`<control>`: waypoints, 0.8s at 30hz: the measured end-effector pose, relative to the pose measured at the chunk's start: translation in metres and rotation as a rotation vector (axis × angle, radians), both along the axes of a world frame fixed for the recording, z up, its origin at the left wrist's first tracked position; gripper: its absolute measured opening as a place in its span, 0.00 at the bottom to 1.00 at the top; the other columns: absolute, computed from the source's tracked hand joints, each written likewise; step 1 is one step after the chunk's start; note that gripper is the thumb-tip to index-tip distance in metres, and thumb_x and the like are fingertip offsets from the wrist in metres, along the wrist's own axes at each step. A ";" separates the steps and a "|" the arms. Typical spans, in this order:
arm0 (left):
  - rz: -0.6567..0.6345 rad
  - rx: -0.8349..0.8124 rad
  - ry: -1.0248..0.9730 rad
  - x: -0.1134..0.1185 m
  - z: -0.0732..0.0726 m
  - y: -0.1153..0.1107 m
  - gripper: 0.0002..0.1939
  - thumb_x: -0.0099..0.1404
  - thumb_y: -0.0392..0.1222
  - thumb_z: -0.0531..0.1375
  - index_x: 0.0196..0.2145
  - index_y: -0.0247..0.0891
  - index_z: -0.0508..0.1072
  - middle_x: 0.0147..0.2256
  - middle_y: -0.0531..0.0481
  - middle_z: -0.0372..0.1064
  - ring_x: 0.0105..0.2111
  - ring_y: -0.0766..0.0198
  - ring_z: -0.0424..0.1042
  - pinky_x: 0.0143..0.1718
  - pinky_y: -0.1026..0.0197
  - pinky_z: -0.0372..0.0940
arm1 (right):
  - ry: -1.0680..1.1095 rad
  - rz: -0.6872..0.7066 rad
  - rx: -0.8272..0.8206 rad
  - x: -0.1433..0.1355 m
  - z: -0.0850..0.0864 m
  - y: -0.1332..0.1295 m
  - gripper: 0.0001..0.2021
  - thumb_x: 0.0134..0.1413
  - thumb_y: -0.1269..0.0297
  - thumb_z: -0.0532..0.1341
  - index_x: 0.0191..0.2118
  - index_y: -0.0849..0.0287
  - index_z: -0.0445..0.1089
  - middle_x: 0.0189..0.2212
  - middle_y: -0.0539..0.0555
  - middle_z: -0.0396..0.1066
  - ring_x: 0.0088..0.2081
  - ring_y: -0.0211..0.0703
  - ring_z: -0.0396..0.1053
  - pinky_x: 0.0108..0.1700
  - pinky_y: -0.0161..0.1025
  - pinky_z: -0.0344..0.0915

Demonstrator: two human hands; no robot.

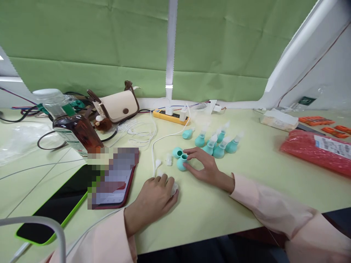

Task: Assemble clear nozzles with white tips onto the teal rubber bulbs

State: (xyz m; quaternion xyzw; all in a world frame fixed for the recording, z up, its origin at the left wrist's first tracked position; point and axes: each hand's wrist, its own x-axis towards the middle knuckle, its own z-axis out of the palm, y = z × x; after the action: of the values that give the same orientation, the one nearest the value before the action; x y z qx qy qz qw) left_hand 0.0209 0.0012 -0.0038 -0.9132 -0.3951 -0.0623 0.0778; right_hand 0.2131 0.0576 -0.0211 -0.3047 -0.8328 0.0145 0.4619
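One pale-green bench (203, 219) bears all items. The left hand (153, 195) rests on it, fingers curled closely about a clear piece (174, 188) that is mostly hidden. The right hand (207, 166) reaches in, thumb and forefinger slightly parted at the right side of the front open bulb (181, 164); whether they grip or merely touch cannot be told. Five tipped bulbs (220, 150) stand beyond, with a sixth bulb (187, 134) lying on its side. The front open bulb sits just beside the rear open bulb (176, 151), both mouths uncovered. Assessment: both appear hollow, light and rubbery, liable to dent when squeezed and roll if nudged; hold lightly around the widest part, leaving the mouth undistorted. The loose clear tip (169, 159) nearby appears stiffer and slick; pinch it by the sides.
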 end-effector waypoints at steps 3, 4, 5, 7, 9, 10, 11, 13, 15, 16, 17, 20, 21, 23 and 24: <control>0.040 0.058 -0.035 -0.001 -0.001 0.005 0.10 0.62 0.41 0.47 0.31 0.34 0.65 0.30 0.43 0.66 0.31 0.54 0.67 0.28 0.54 0.64 | -0.021 0.016 0.026 -0.001 0.004 -0.004 0.09 0.43 0.71 0.61 0.33 0.59 0.63 0.37 0.58 0.66 0.40 0.44 0.64 0.40 0.44 0.64; 0.048 0.069 -0.053 -0.002 -0.002 0.007 0.10 0.62 0.40 0.48 0.31 0.34 0.65 0.31 0.43 0.65 0.32 0.53 0.67 0.29 0.53 0.64 | -0.015 0.014 0.041 -0.001 0.006 -0.006 0.09 0.42 0.71 0.61 0.34 0.59 0.63 0.37 0.59 0.65 0.40 0.45 0.64 0.39 0.45 0.65; 0.053 0.072 -0.075 -0.003 -0.003 0.007 0.09 0.62 0.40 0.48 0.31 0.34 0.65 0.31 0.43 0.65 0.33 0.53 0.66 0.30 0.52 0.64 | -0.005 0.013 0.058 -0.002 0.007 -0.008 0.10 0.42 0.72 0.61 0.34 0.59 0.63 0.36 0.59 0.65 0.39 0.45 0.64 0.38 0.44 0.65; 0.049 0.066 -0.152 -0.005 -0.004 0.007 0.09 0.62 0.39 0.48 0.32 0.33 0.65 0.31 0.43 0.65 0.34 0.53 0.65 0.31 0.52 0.64 | 0.026 0.031 0.095 -0.002 0.010 -0.015 0.11 0.42 0.73 0.61 0.35 0.59 0.64 0.33 0.57 0.64 0.36 0.43 0.64 0.34 0.41 0.65; 0.007 0.041 -0.300 -0.007 -0.003 0.006 0.09 0.62 0.39 0.49 0.36 0.32 0.65 0.31 0.43 0.65 0.34 0.55 0.64 0.33 0.53 0.64 | 0.054 0.067 0.079 -0.003 0.013 -0.024 0.12 0.42 0.73 0.61 0.36 0.59 0.64 0.28 0.54 0.64 0.31 0.40 0.63 0.29 0.38 0.65; -0.027 0.022 -0.400 -0.008 -0.003 0.005 0.09 0.62 0.38 0.49 0.38 0.33 0.64 0.31 0.44 0.65 0.34 0.56 0.64 0.33 0.55 0.63 | 0.063 0.084 0.031 -0.004 0.014 -0.030 0.13 0.41 0.73 0.61 0.37 0.59 0.64 0.26 0.53 0.64 0.28 0.38 0.63 0.27 0.36 0.64; -0.068 -0.004 -0.503 -0.008 -0.002 0.003 0.10 0.62 0.37 0.49 0.41 0.33 0.63 0.32 0.45 0.65 0.34 0.58 0.64 0.34 0.57 0.63 | 0.075 0.104 -0.048 -0.006 0.015 -0.035 0.14 0.42 0.72 0.62 0.39 0.59 0.63 0.24 0.51 0.64 0.25 0.36 0.61 0.26 0.35 0.63; -0.149 -0.072 -0.672 -0.009 -0.002 0.000 0.11 0.62 0.35 0.51 0.44 0.34 0.63 0.31 0.47 0.64 0.33 0.62 0.65 0.34 0.60 0.63 | 0.122 0.165 -0.263 -0.009 0.014 -0.045 0.18 0.42 0.69 0.62 0.42 0.59 0.63 0.22 0.50 0.65 0.21 0.33 0.59 0.23 0.33 0.63; -0.193 -0.150 -0.758 -0.009 -0.003 -0.002 0.12 0.61 0.34 0.52 0.44 0.35 0.64 0.30 0.48 0.64 0.31 0.64 0.65 0.32 0.63 0.63 | 0.204 0.240 -0.458 -0.013 0.012 -0.051 0.18 0.42 0.67 0.62 0.43 0.60 0.63 0.23 0.50 0.66 0.21 0.32 0.61 0.22 0.31 0.64; -0.197 -0.190 -0.776 -0.009 -0.004 -0.003 0.12 0.61 0.34 0.53 0.44 0.35 0.65 0.30 0.48 0.65 0.30 0.65 0.65 0.31 0.64 0.63 | 0.251 0.263 -0.523 -0.015 0.010 -0.053 0.16 0.42 0.67 0.62 0.41 0.60 0.64 0.24 0.50 0.67 0.22 0.32 0.62 0.22 0.31 0.65; -0.185 -0.222 -0.795 -0.008 -0.004 -0.004 0.13 0.61 0.35 0.53 0.44 0.36 0.66 0.29 0.49 0.65 0.29 0.66 0.66 0.30 0.65 0.63 | 0.290 0.272 -0.565 -0.016 0.008 -0.053 0.14 0.42 0.67 0.62 0.39 0.60 0.66 0.24 0.51 0.67 0.23 0.33 0.64 0.23 0.30 0.66; -0.096 -0.253 -0.890 -0.006 -0.005 -0.006 0.14 0.58 0.36 0.56 0.44 0.37 0.66 0.28 0.51 0.67 0.27 0.67 0.66 0.29 0.65 0.64 | 0.352 0.238 -0.591 -0.017 0.005 -0.053 0.08 0.41 0.69 0.63 0.33 0.60 0.67 0.23 0.51 0.68 0.24 0.35 0.67 0.25 0.31 0.68; -0.064 -0.251 -0.927 -0.006 -0.004 -0.006 0.16 0.57 0.37 0.58 0.44 0.37 0.66 0.29 0.51 0.68 0.26 0.67 0.67 0.29 0.65 0.64 | 0.359 0.228 -0.574 -0.017 0.004 -0.052 0.08 0.41 0.70 0.63 0.32 0.60 0.67 0.24 0.51 0.68 0.25 0.35 0.67 0.25 0.32 0.68; -0.027 -0.245 -0.992 -0.005 -0.004 -0.007 0.18 0.53 0.37 0.61 0.43 0.36 0.65 0.30 0.51 0.68 0.26 0.67 0.67 0.30 0.64 0.65 | 0.366 0.214 -0.517 -0.016 0.004 -0.052 0.10 0.40 0.73 0.63 0.33 0.59 0.66 0.25 0.51 0.68 0.26 0.36 0.67 0.25 0.33 0.68; -0.023 -0.245 -1.011 -0.005 -0.004 -0.008 0.19 0.52 0.37 0.62 0.42 0.37 0.65 0.31 0.51 0.68 0.27 0.67 0.67 0.30 0.64 0.65 | 0.364 0.210 -0.486 -0.015 0.004 -0.053 0.11 0.40 0.74 0.63 0.33 0.59 0.65 0.26 0.51 0.68 0.26 0.36 0.67 0.25 0.33 0.68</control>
State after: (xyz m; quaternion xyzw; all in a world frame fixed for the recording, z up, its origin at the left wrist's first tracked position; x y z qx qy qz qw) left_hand 0.0161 -0.0067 -0.0078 -0.7758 -0.3777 -0.4497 -0.2307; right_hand 0.1979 0.0050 -0.0169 -0.3109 -0.7356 0.3148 0.5129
